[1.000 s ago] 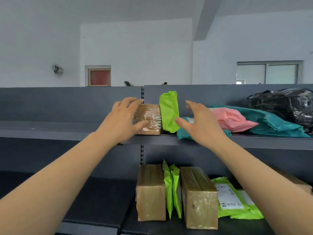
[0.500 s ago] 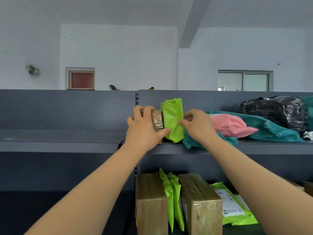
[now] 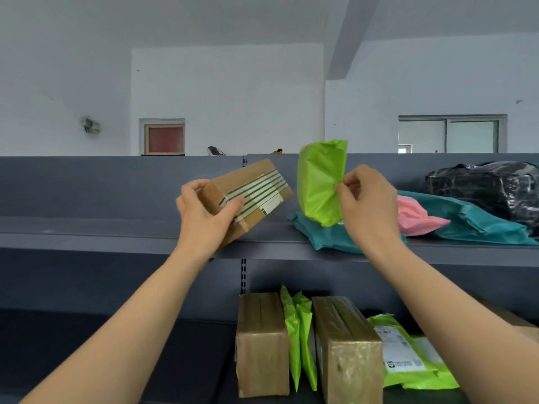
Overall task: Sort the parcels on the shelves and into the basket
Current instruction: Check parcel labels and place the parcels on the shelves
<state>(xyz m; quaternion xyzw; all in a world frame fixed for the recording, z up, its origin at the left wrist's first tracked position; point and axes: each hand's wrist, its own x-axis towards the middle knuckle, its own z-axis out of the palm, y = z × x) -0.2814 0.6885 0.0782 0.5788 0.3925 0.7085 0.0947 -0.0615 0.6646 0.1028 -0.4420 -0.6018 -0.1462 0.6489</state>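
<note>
White walls (image 3: 227,91) frame a sliding window (image 3: 452,134).

On grey shelf (image 3: 116,228), teal parcel (image 3: 326,237)

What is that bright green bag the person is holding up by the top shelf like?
The green bag is a crinkly, shiny plastic mailer, lime coloured, with no label showing. It looks soft and puffy and stands nearly upright, its top poking above the shelf's back panel. The right hand pinches its right edge, bunching the plastic there. Its bottom end is over a teal parcel; whether they touch is unclear.
</note>
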